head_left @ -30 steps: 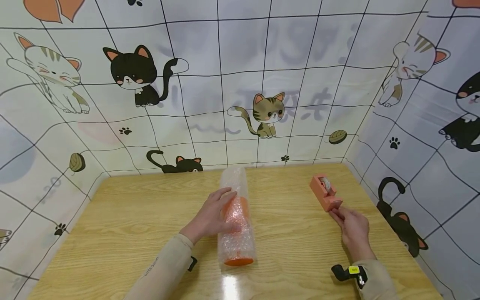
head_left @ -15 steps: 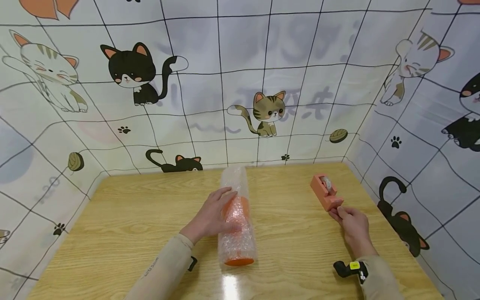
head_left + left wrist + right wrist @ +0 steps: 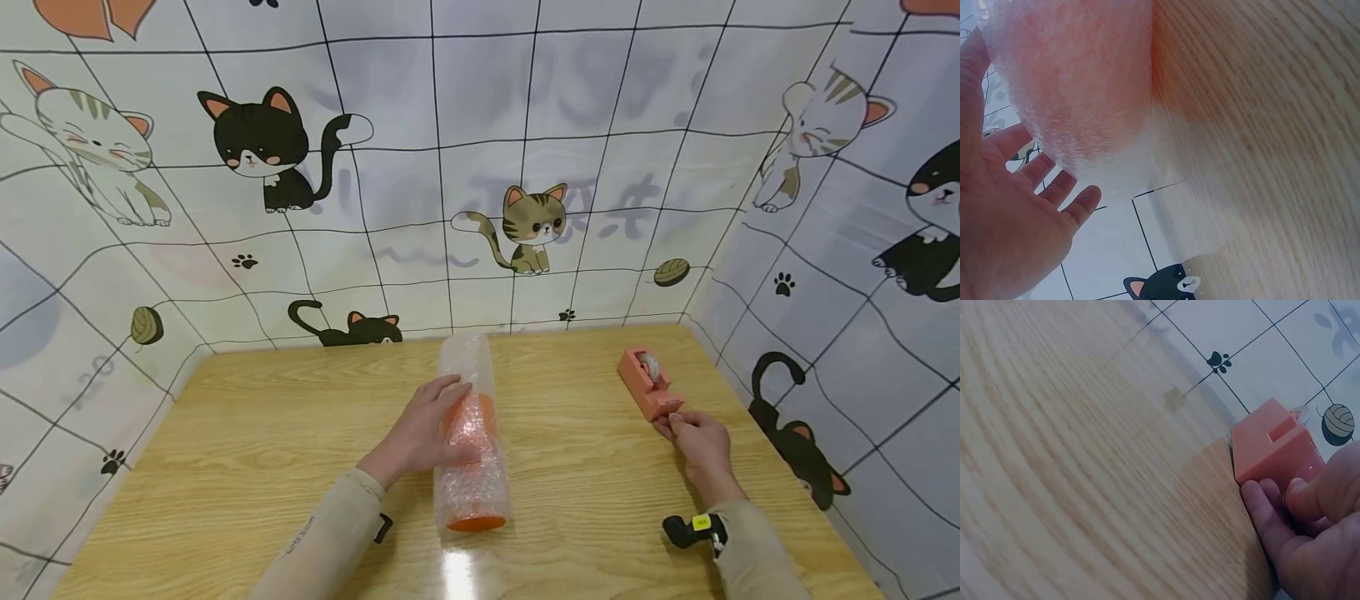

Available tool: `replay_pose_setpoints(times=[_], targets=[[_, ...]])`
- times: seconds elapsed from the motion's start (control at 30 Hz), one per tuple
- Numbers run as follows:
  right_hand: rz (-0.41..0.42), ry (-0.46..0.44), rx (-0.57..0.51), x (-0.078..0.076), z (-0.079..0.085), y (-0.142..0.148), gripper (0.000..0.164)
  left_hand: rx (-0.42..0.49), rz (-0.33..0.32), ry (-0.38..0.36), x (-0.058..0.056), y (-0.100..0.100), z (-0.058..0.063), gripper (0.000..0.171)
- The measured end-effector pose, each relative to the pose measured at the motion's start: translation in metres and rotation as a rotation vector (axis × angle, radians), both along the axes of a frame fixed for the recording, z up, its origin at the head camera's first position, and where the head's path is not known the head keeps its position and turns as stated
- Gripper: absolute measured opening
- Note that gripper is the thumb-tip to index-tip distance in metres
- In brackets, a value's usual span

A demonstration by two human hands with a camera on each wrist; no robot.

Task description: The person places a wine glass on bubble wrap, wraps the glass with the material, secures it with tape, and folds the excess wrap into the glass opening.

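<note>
An orange cylindrical thing in clear bubble wrap (image 3: 472, 467) lies lengthwise in the middle of the table, its orange end toward me. My left hand (image 3: 420, 437) rests on its left side, fingers spread and only slightly bent against the wrap; the left wrist view shows the fingers touching the wrap (image 3: 1079, 75). To the right stands a pink tape dispenser (image 3: 647, 385) with a roll of clear tape (image 3: 649, 367) in it. At its near end are the bent fingers and thumb of my right hand (image 3: 701, 450). Whether tape lies between the fingertips is hidden.
The wooden table (image 3: 300, 417) carries both things. White sheets with a grid and cartoon cats (image 3: 532, 229) enclose it at the back and sides. A black wrist camera (image 3: 693, 531) sits on my right sleeve.
Both hands, the wrapped cylinder and the tape dispenser stay in place; only the head view shifts slightly.
</note>
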State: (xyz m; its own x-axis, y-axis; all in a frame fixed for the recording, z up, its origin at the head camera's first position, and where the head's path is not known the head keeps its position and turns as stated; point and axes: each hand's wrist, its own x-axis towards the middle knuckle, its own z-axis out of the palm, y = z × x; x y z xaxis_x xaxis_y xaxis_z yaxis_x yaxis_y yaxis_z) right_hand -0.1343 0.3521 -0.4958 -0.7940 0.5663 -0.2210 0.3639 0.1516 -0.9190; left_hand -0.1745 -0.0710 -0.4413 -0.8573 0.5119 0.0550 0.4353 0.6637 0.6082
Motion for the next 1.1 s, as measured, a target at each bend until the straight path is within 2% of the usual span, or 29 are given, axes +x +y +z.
replay_pose_setpoints(times=[0.23, 0.43, 0.57, 0.73, 0.87, 0.97, 1.1], targets=[[-0.003, -0.059, 0.209, 0.0, -0.003, -0.002, 0.021, 0.005, -0.005, 0.0, -0.001, 0.0, -0.001, 0.101], [0.054, -0.048, 0.094, 0.001, -0.002, 0.001, 0.019, 0.002, -0.012, 0.005, -0.001, 0.001, 0.0, 0.1], [0.106, -0.047, -0.023, 0.006, 0.006, 0.004, 0.024, -0.005, -0.01, -0.003, -0.001, 0.0, -0.001, 0.101], [0.173, -0.04, -0.109, 0.015, 0.019, 0.004, 0.03, -0.008, -0.002, -0.009, -0.001, -0.001, -0.001, 0.102], [0.262, -0.047, -0.102, 0.021, 0.025, 0.001, 0.03, -0.015, -0.007, -0.002, -0.001, -0.001, -0.001, 0.101], [0.331, -0.057, -0.047, 0.024, 0.028, -0.003, 0.031, -0.017, -0.013, 0.005, -0.001, 0.0, 0.0, 0.101], [0.382, -0.069, 0.016, 0.026, 0.03, -0.009, 0.032, -0.012, -0.014, 0.002, -0.001, 0.0, -0.001, 0.1]])
